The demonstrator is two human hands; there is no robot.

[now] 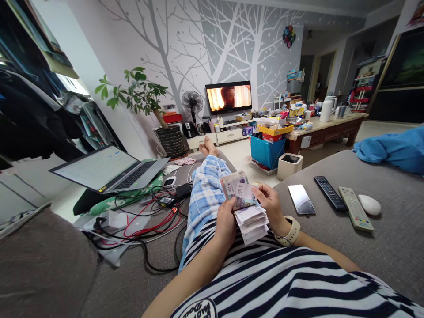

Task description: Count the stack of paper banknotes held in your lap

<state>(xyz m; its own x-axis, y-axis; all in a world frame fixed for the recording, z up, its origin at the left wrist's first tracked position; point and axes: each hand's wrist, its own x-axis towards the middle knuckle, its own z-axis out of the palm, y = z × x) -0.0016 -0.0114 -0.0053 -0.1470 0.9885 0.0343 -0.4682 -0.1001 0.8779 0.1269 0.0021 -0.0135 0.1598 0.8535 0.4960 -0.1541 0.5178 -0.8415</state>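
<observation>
My left hand (226,217) is closed around a bundle of banknotes (232,180), its thumb lying across the front. At the bundle's right side, my right hand (270,204) pinches the edge of a note between thumb and fingers. A white slip (244,190) with upside-down print, including a 5, shows on the front. Below it, a layered fan of pale papers (252,224) hangs over my striped shirt; whether these are notes too, I cannot tell. A light-strapped watch (289,231) is on my right wrist.
On the grey sofa to the right lie a phone (301,199), a black remote (330,193), a beige remote (356,208) and a white rounded object (369,205). Left of my legs are an open laptop (135,174) and tangled cables (155,221). A cluttered table (326,128) stands beyond.
</observation>
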